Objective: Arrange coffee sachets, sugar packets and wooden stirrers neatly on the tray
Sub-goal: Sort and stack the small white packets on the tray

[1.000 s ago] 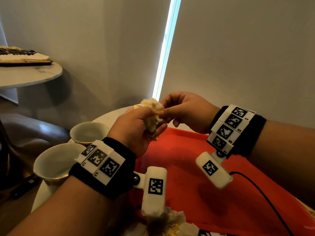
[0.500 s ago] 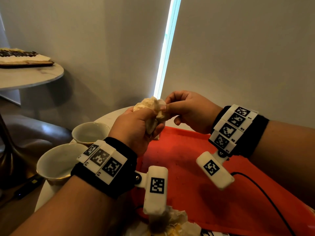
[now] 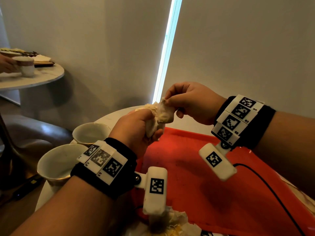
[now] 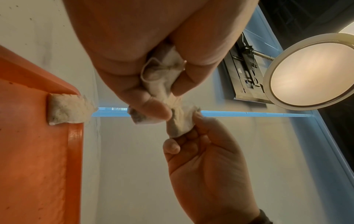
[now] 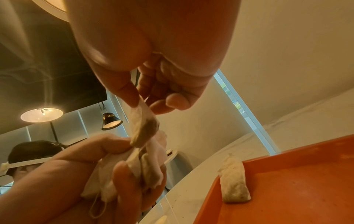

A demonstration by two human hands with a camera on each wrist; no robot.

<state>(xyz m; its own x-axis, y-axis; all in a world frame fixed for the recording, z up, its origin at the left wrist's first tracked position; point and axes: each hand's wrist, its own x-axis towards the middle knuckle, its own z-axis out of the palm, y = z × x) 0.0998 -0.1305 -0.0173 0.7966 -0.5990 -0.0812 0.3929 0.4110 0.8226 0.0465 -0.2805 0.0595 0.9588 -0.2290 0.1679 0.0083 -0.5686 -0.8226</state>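
Above an orange plastic tray [image 3: 221,176] with a raised rim and rounded corners, a person's left hand [image 3: 134,128] clenches a crumpled bundle of soft, white paper-fibre sachets [image 3: 153,123], their fabric wrinkled and stained tan. The right hand [image 3: 189,101] pinches one sachet [image 5: 143,125] between thumb and forefinger at the bundle's 1 o'clock edge; the wrist view shows it as a limp, flattened pouch with a darker brown patch near its lower end, touching the left thumb.

A second pouch [image 5: 234,180], rectangular, pillow-shaped and speckled, lies in the tray's far corner, overlapping the rim at about 11 o'clock on the tray. The tray floor is matte and flecked with dark specks.

The tray sits on a round, smooth white table [image 3: 115,114]. Two glossy off-white ceramic cups [image 3: 91,133] [image 3: 59,163], round-mouthed and bowl-shaped, stand just beside the tray at 9 o'clock. More crumpled paper [image 3: 172,223] lies at the tray's near edge, at 6 o'clock. A thin black cable [image 3: 265,186] curves across the tray at 4 o'clock.

Both wrists wear black fabric bands carrying white blocks printed with square black-and-white markers. At 10 o'clock, another round table [image 3: 34,77] holds a cup [image 3: 25,66] gripped by another person's hand [image 3: 6,64].
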